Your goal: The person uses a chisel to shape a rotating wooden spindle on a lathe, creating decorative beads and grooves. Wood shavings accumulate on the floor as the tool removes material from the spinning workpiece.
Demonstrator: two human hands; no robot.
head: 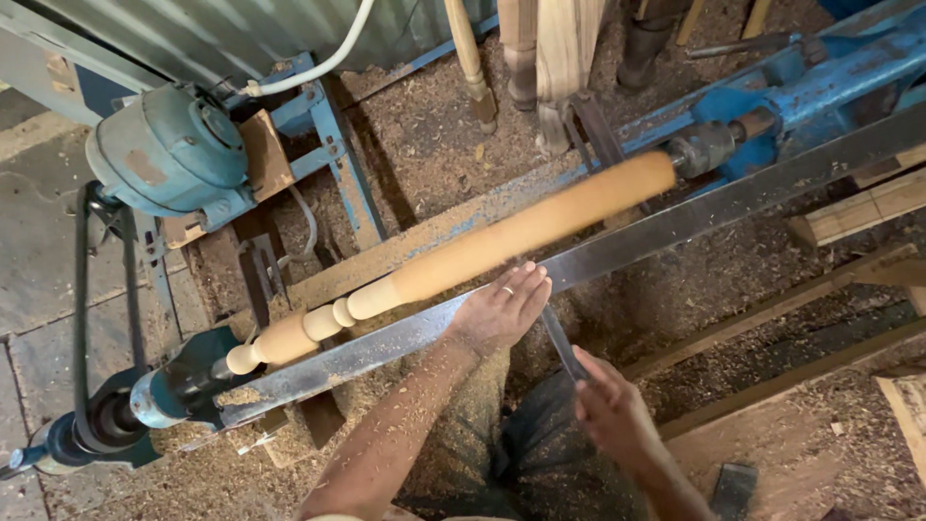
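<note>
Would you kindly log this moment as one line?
left hand: flat on tool rest | right hand: grips chisel | spindle: mounted on lathe, partly shaped

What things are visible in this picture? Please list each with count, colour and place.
wooden spindle: one, pale tan, mounted on the lathe, beads cut near its left end
tool rest bar: one, grey steel, along the spindle's near side
lathe: one, blue, crossing the frame diagonally
motor: one, blue-green, upper left
belt: one, black, left side
turned legs: several, brown, top centre
sawdust: tan, covering the floor
chisel: one, dark metal, between the hands
left hand: resting on the bar, ring on one finger
right hand: gripping the chisel
</note>
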